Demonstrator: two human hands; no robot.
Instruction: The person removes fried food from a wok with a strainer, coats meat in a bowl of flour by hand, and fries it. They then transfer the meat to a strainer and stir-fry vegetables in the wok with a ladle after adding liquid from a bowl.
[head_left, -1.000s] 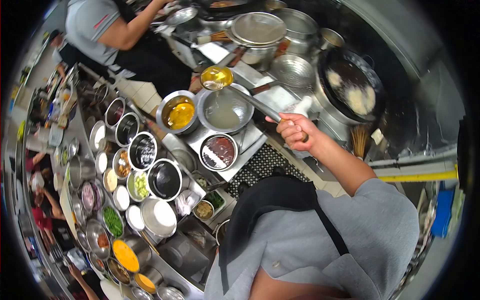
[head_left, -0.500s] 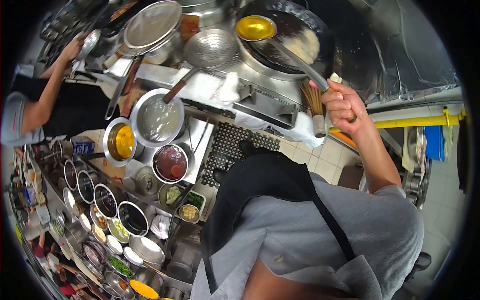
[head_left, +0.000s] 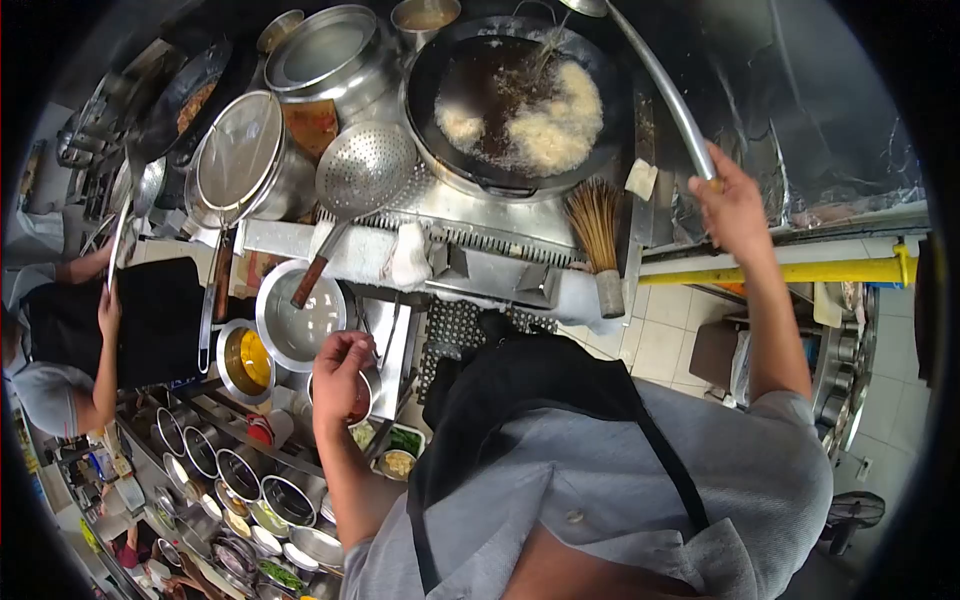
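Observation:
In my right hand [head_left: 733, 202] is the end of a long metal ladle [head_left: 665, 85], its bowl up past the wok's far right rim. Oil bubbles in the black wok [head_left: 425, 95] around pale frying pieces [head_left: 555, 130]. My left hand [head_left: 343, 377] hovers over the bowls at the left, near the steel bowl of cloudy liquid [head_left: 290, 325]; its fingers are curled together, and whatever they may hold is too small to name. A perforated skimmer [head_left: 366, 165] rests left of the wok, its wooden handle over that bowl. A bamboo brush [head_left: 597, 230] stands at the stove's front edge.
A co-worker [head_left: 60, 340] stands at the left with a ladle, by another wok [head_left: 195, 95]. A round strainer [head_left: 240, 150] lies on a pot. Many ingredient containers [head_left: 240, 473] fill the lower left. A yellow pipe [head_left: 790, 272] runs along the right.
The ladle has swung up and right, and the oil in its bowl no longer shows. My left hand has come into view. The view has shifted, showing more of the wok and its frying pieces.

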